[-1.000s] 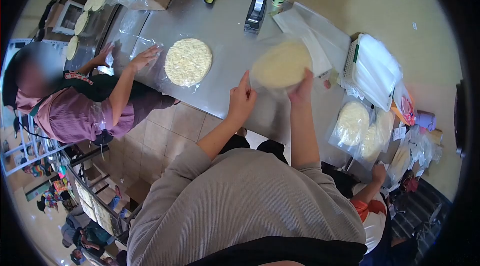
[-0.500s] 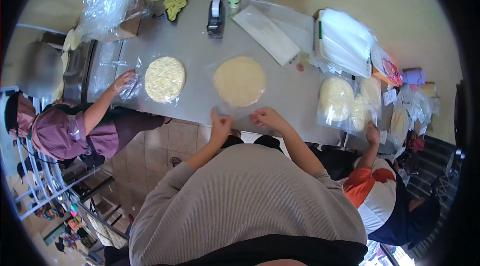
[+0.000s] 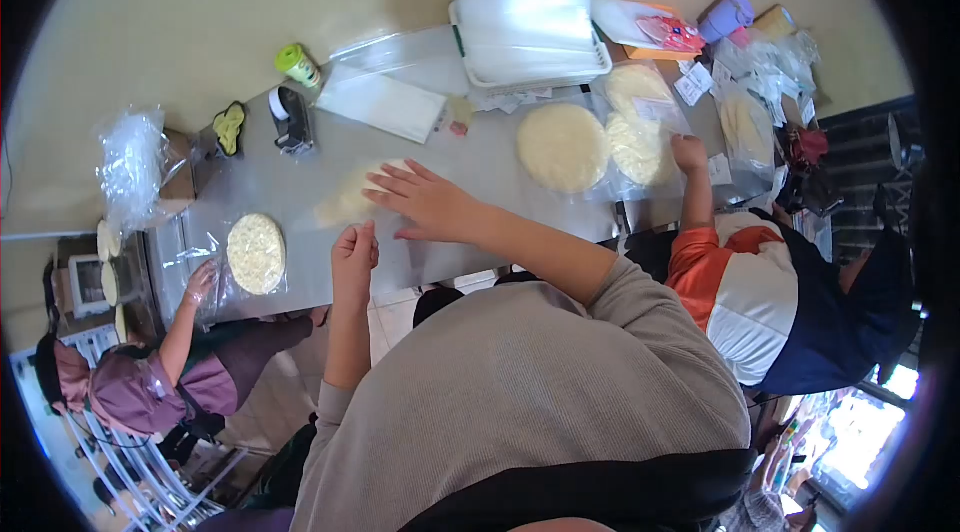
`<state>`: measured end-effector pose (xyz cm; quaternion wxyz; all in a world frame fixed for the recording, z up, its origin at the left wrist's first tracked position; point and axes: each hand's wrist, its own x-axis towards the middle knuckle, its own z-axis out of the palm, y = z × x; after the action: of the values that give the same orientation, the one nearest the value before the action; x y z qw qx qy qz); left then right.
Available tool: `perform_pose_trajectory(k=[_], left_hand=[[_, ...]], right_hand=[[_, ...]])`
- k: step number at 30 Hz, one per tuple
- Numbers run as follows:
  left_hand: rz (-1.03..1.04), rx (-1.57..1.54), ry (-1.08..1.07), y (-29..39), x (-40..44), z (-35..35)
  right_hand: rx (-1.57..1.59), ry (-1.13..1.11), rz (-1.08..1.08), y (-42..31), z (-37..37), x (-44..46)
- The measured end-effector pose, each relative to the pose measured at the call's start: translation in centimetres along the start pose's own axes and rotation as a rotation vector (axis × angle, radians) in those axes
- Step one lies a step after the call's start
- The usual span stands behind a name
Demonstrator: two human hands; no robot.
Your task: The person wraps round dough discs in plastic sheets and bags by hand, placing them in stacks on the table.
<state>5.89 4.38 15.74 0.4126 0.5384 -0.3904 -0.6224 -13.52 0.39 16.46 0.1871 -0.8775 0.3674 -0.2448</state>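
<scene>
A pale round flat dough base (image 3: pixel 345 197) in clear plastic lies in front of me, smeared by motion and partly behind my right hand. My right hand (image 3: pixel 430 202) is open over its right side, palm down with fingers spread; whether it touches cannot be told. Just below the base, my left hand (image 3: pixel 353 254) is closed, thumb pressed against the fingers. What it pinches, if anything, is too small to make out.
To the left, a co-worker's hand (image 3: pixel 202 282) touches plastic beside another bagged base (image 3: pixel 256 254). On the right, another person's hand (image 3: pixel 688 152) is by several bagged bases (image 3: pixel 563 147). Behind stand a tape dispenser (image 3: pixel 290 120), plastic bags (image 3: pixel 380 102) and a white basket (image 3: pixel 530 37).
My view has turned right, so the table appears shifted left. My right hand has opened and moved over the dough base. My left hand stays closed near its lower edge.
</scene>
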Motion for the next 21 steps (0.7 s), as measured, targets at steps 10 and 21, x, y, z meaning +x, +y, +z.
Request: perform_pose_trajectory(k=[10,21], left_hand=[[0.109,-0.016,-0.274,5.1,-1.4,11.3],[0.031,-0.08,0.076,0.8,-3.2,6.1]], right_hand=[[0.314,0.067,0.467,4.0,-11.6,-9.4],[0.403,-0.015,0.644,8.2,-15.9,-13.8]])
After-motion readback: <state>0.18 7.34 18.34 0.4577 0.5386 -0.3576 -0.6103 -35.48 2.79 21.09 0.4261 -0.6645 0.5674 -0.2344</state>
